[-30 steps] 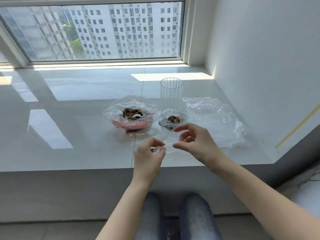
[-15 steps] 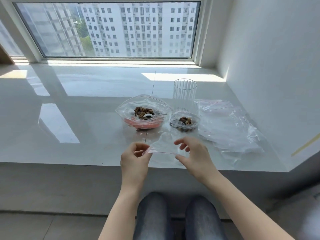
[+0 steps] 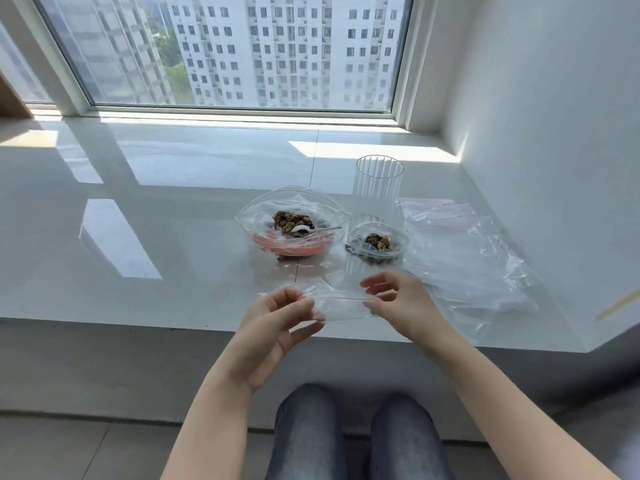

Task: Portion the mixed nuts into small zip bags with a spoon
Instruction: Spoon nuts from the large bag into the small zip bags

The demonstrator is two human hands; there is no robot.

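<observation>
Both hands, left hand (image 3: pixel 277 317) and right hand (image 3: pixel 398 299), pinch opposite ends of an empty zip bag (image 3: pixel 341 306) just before the nut bowl (image 3: pixel 287 226), likely parting its seal so the spoon (image 3: pixel 311 230) can load it.

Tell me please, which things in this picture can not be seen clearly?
- Head view: whether the small zip bag is open; clear film, and both hands' fingers, left hand and right hand, cover its ends.
- Spoon: bowl half buried in the nuts.
- Which kinds of nuts: too small.
- Number of spare bags: clear layers overlap.
</observation>
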